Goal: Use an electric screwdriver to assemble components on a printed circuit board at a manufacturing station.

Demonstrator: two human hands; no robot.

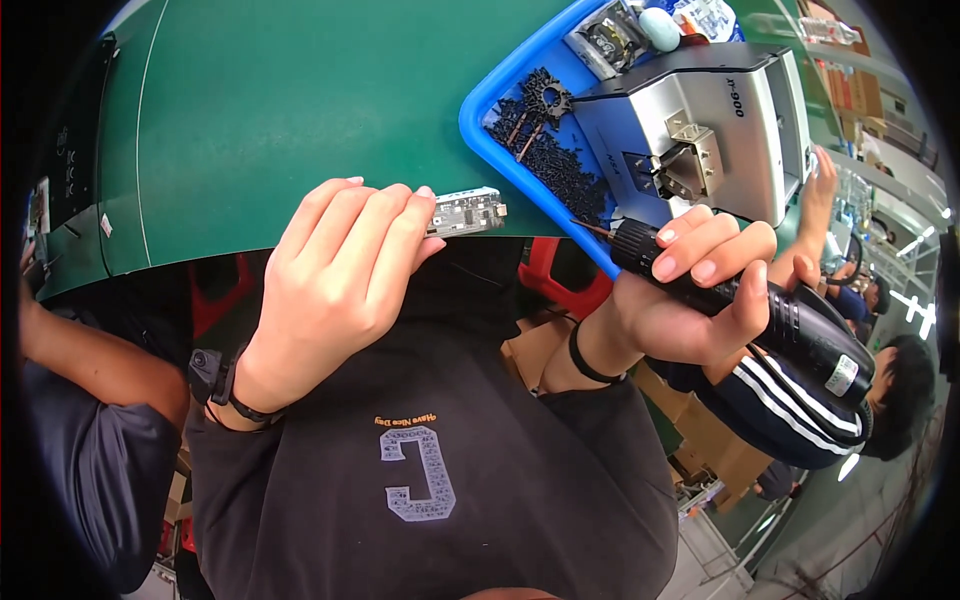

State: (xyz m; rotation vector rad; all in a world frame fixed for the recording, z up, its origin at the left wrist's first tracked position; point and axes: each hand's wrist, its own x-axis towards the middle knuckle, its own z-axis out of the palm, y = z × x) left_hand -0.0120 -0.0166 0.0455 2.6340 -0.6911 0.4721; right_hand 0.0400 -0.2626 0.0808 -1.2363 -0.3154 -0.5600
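Observation:
My left hand [345,260] is closed on one end of a small grey circuit board [470,212], with a metal connector at its free end. It holds the board just above the front edge of the green table. In my right hand [705,305] lies a black electric screwdriver [800,335], fingers wrapped over its body. Its thin bit points left, over the near rim of a blue tray [476,125]. Inside the tray are many loose black screws [560,165] and a silver-and-black screw feeder [730,120], just beyond the screwdriver.
Bagged parts [608,40] sit in the tray's far corner. A black device [65,150] stands at the table's left end. Another person's arm [105,360] is on my left; another person in a striped sleeve [790,400] is on my right. Red stools [565,280] show beneath the table [300,100].

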